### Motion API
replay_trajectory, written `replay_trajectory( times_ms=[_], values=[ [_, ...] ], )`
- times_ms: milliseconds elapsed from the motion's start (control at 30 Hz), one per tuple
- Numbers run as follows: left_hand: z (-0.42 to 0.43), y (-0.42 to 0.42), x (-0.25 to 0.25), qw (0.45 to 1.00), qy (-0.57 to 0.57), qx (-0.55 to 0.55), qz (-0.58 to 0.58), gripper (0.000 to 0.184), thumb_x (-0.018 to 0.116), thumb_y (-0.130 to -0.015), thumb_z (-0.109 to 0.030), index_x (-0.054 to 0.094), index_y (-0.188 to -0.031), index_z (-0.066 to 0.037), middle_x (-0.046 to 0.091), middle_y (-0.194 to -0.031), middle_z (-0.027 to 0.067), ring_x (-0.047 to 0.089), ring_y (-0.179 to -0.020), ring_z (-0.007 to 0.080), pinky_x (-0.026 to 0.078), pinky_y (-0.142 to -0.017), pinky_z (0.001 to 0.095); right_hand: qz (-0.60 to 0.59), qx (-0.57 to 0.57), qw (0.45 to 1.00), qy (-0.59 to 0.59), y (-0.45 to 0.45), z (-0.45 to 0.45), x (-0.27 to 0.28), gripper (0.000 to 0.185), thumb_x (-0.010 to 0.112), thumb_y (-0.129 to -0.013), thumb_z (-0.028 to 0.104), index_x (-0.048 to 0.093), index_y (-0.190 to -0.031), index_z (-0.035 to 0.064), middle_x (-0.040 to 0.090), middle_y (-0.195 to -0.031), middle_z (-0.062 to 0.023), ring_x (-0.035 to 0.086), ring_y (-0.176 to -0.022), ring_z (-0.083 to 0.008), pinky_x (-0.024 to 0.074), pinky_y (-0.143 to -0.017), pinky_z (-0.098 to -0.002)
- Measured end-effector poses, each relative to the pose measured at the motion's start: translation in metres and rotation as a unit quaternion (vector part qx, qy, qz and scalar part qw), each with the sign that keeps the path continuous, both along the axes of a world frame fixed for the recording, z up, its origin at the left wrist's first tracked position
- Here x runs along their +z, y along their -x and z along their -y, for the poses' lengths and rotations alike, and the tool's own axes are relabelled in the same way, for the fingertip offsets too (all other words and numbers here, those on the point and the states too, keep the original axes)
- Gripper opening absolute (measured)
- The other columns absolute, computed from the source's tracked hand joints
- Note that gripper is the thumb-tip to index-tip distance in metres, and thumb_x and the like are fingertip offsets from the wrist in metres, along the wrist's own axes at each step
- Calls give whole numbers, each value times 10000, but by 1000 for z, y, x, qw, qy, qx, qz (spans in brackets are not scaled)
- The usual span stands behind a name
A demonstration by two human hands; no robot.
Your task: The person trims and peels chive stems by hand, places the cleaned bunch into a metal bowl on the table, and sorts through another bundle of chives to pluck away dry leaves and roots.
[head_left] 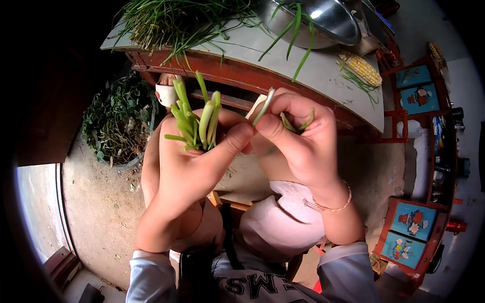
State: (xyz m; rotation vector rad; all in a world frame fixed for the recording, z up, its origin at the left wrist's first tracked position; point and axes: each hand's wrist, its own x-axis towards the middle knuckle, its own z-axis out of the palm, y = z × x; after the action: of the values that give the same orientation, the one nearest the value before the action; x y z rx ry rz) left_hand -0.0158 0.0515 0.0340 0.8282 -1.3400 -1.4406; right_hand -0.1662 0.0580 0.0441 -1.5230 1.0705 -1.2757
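Observation:
In my left hand [187,169] is a small bunch of light green chive stalks [204,121], their ends sticking up out of the closed fingers. The thumb and fingertips of my right hand [308,141] pinch a single chive stalk [263,107] with a white end. Both thumbs meet at this stalk. Short green bits [299,122] poke out from the curled fingers of my right hand. On the table above my hands lies a large heap of chives [172,25], with roots and thin leaves tangled.
A metal basin [331,20] with chive leaves hanging over its rim stands on the table [242,48]. A corn cob [361,69] lies at the table's right. Leafy greens [118,116] fill a container on the floor at left. Painted cabinets [411,222] stand at right.

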Motion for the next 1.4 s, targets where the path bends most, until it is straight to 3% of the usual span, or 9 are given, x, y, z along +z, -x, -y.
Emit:
replay_trajectory(
  times_ms=[100, 233, 433, 567, 767, 967, 1100, 1200, 1400],
  values=[
    [0, 0, -2, 1000, 11, -13, -6, 85, 538, -780, -43, 547, -761, 40, 545, -639, 75, 511, -554, 122, 422, -515, 225, 92, 13, 995, -31, -7, -2, 5, 55, 547, -770, -8, 516, -729, -29, 520, -677, -20, 450, -544, -32, 373, -507, -166],
    [-1, 0, -1, 1000, 23, -5, 10, 99, 520, -790, -48, 541, -740, 35, 541, -636, 67, 496, -542, 112, 408, -504, 218, 57, 26, 998, -12, -7, -3, 6, 31, 527, -774, -27, 501, -759, -37, 509, -695, -27, 477, -594, -38, 408, -551, -178],
    [1, 3, -2, 999, 10, 21, -42, 55, 515, -748, 32, 561, -719, 41, 572, -618, 57, 535, -570, 88, 430, -529, 195, -4, -36, 999, 1, -10, -3, 1, 23, 504, -758, -37, 484, -762, -28, 462, -653, 20, 403, -593, -8, 370, -533, -157],
    [0, 4, -1, 999, 9, 34, -23, 130, 497, -799, -59, 542, -710, 26, 534, -621, 54, 489, -531, 94, 385, -501, 206, 14, -119, 993, 5, -6, 3, -2, 46, 499, -774, 6, 479, -733, 0, 373, -587, 79, 295, -535, 12, 244, -458, -148],
    [1, 3, 0, 999, -11, 30, -13, 151, 491, -802, -72, 541, -702, 29, 536, -620, 50, 488, -526, 87, 375, -487, 205, 2, -207, 978, -23, 7, 8, 8, 72, 497, -788, 18, 483, -718, 6, 376, -573, 83, 304, -518, 11, 246, -455, -152],
    [6, -2, 3, 996, -84, 2, -28, 146, 487, -807, -73, 553, -724, 27, 542, -608, 49, 488, -518, 85, 368, -466, 193, -6, -108, 990, -93, 14, 10, 6, 101, 582, -708, 32, 501, -652, 13, 430, -585, 61, 344, -518, 1, 300, -487, -149],
    [7, -3, 5, 983, -168, -38, -62, 166, 480, -823, -101, 574, -753, 17, 544, -601, 32, 480, -517, 61, 336, -444, 169, -40, -86, 994, -55, 10, 9, 9, 66, 578, -730, 26, 562, -775, -19, 510, -647, 4, 438, -565, -33, 378, -601, -165],
    [7, -3, 5, 971, -216, -58, -82, 165, 480, -825, -110, 573, -763, 12, 542, -597, 24, 485, -536, 53, 334, -451, 156, 173, 40, 979, -95, 2, 6, 16, 111, 534, -802, 32, 552, -841, -70, 568, -721, -59, 551, -623, -112, 452, -579, -234],
    [4, 1, 9, 955, -261, -99, -100, 152, 477, -829, -117, 556, -858, 9, 563, -684, 31, 492, -549, 54, 366, -466, 159, 143, 41, 984, -100, 2, 6, 13, 104, 531, -802, 32, 528, -823, -69, 555, -688, -62, 557, -576, -118, 457, -517, -220]
  ],
)
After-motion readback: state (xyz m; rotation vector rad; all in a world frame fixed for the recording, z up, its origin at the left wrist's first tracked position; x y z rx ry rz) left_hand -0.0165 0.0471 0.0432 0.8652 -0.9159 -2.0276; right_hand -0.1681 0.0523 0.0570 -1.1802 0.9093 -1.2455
